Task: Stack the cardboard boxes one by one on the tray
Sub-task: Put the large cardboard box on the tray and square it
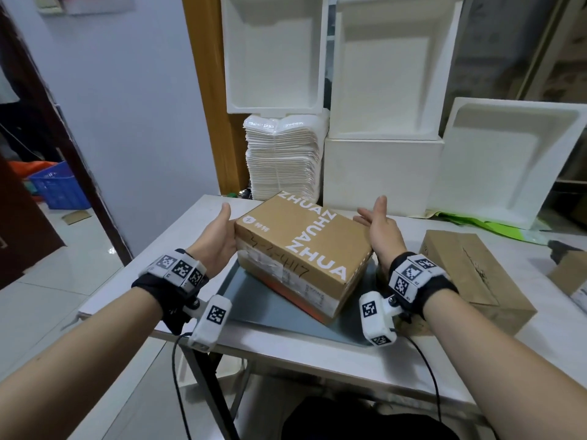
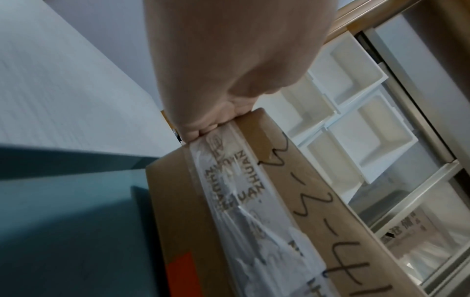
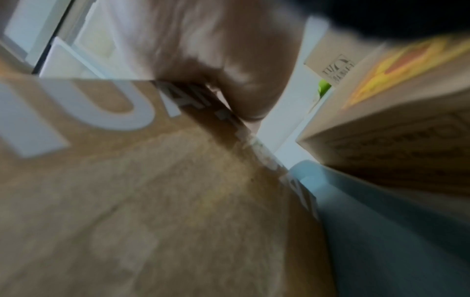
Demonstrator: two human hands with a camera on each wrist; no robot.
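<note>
Pressing flat against the printed box [image 1: 301,246] at frame centre, left hand [image 1: 219,239] fingers straight. Right hand [image 1: 381,230] open just beside its right edge; contact unclear. Box on grey tray [image 1: 254,300].

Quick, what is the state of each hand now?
Left hand: open, palm flat against the left end of the printed cardboard box.
Right hand: open, straight fingers, beside the box's right end; contact cannot be told.

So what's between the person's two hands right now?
The ZHUAN cardboard box, sitting on the grey tray: left hand against its side, right hand beside it, in the head view.
</note>
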